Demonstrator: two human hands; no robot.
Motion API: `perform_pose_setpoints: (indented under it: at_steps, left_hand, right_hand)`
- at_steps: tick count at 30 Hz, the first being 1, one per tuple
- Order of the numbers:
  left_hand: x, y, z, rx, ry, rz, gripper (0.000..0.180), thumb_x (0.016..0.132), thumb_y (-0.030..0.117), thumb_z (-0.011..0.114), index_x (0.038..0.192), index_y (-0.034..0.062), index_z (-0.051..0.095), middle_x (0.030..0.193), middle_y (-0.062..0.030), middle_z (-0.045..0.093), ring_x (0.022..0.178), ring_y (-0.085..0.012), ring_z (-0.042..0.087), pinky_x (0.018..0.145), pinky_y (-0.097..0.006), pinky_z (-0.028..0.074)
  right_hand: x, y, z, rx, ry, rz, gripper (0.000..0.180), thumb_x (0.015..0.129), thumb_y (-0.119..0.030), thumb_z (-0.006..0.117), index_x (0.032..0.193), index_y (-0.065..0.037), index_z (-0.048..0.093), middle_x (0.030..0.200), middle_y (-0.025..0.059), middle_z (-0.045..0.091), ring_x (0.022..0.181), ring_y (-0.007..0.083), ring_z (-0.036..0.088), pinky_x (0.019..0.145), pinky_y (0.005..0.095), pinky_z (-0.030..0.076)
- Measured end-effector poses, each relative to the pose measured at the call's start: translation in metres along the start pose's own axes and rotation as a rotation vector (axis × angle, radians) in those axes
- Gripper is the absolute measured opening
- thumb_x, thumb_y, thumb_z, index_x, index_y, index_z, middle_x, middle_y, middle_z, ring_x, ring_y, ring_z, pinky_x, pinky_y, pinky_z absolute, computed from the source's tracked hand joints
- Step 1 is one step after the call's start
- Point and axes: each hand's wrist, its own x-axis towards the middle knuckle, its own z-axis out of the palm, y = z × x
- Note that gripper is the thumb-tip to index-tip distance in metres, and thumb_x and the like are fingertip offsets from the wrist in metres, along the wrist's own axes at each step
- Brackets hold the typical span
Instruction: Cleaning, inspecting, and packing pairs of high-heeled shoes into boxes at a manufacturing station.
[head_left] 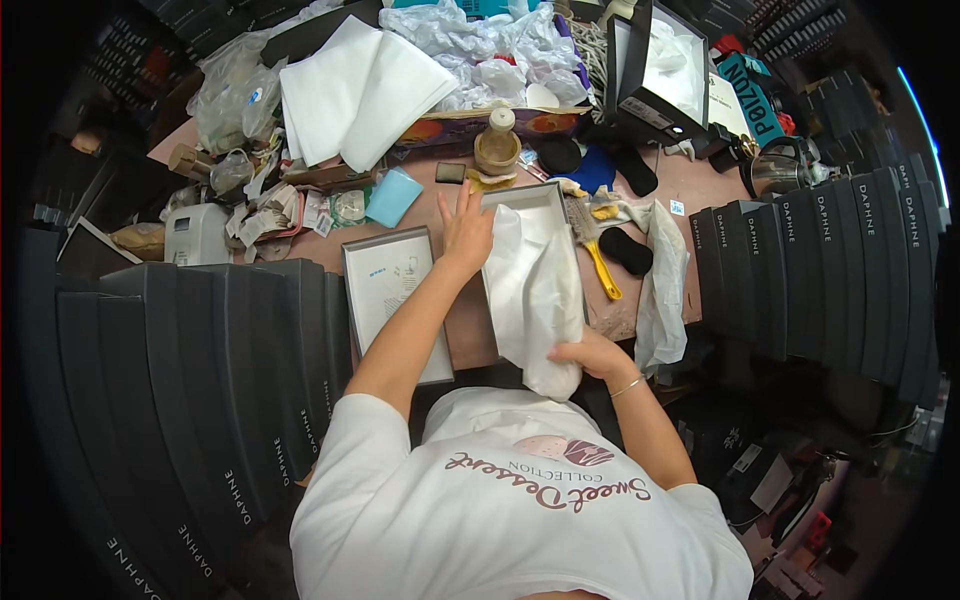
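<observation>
A grey shoebox (535,198) lies uncovered on the pink worktable in front of me. A long bundle of white tissue paper (540,300) rests in and over it, its near end past the box's near side. My right hand (594,354) grips that near end; whatever the paper may wrap is hidden. Near the box's far left corner is my left hand (466,230), fingers stretched out and apart, holding nothing. Under my left forearm lies the box lid (375,270), its pale inner side up. A yellow-handled brush (598,262) lies just right of the box.
Stacks of dark shoeboxes (230,390) and more boxes (820,265) stand left and right. White paper sheets (350,90), a bottle (498,145), a blue pad (394,197), a black insole-shaped piece (626,250), crumpled paper (660,290) and an open shoebox (632,80) surround the work area.
</observation>
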Motion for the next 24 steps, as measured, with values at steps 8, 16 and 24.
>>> perform_pose_setpoints:
  at_steps: [8,16,24]
  left_hand:
    - [0.023,-0.060,-0.016,-1.281,0.317,-0.573,0.024,0.087,0.018,0.058,0.101,-0.0014,0.059,0.086,-0.0115,0.064,0.075,-0.0173,0.058,0.068,-0.032,0.046]
    - [0.042,-0.067,-0.111,-1.448,0.427,-0.452,0.019,0.083,0.006,0.050,0.090,-0.0043,0.065,0.083,-0.0020,0.063,0.069,-0.0080,0.052,0.063,-0.022,0.041]
    - [0.028,0.082,-0.127,-1.608,0.333,-0.082,0.026,0.084,0.003,0.051,0.105,-0.0038,0.064,0.099,-0.0022,0.062,0.078,-0.0071,0.052,0.069,-0.022,0.042]
  right_hand:
    - [-0.006,-0.010,-0.018,-0.043,0.182,-0.156,0.066,0.073,-0.015,0.070,0.130,0.003,0.045,0.118,0.0094,0.057,0.105,0.0196,0.056,0.094,0.0334,0.044]
    - [-0.131,-0.106,-0.089,0.003,0.424,-0.564,0.067,0.072,-0.015,0.068,0.131,0.004,0.042,0.122,0.0144,0.057,0.111,0.0245,0.057,0.096,0.0356,0.046]
    - [-0.043,-0.107,-0.056,-0.165,-0.045,-0.454,0.077,0.071,-0.017,0.074,0.136,0.002,0.039,0.128,0.0092,0.051,0.115,0.0186,0.049,0.100,0.0338,0.038]
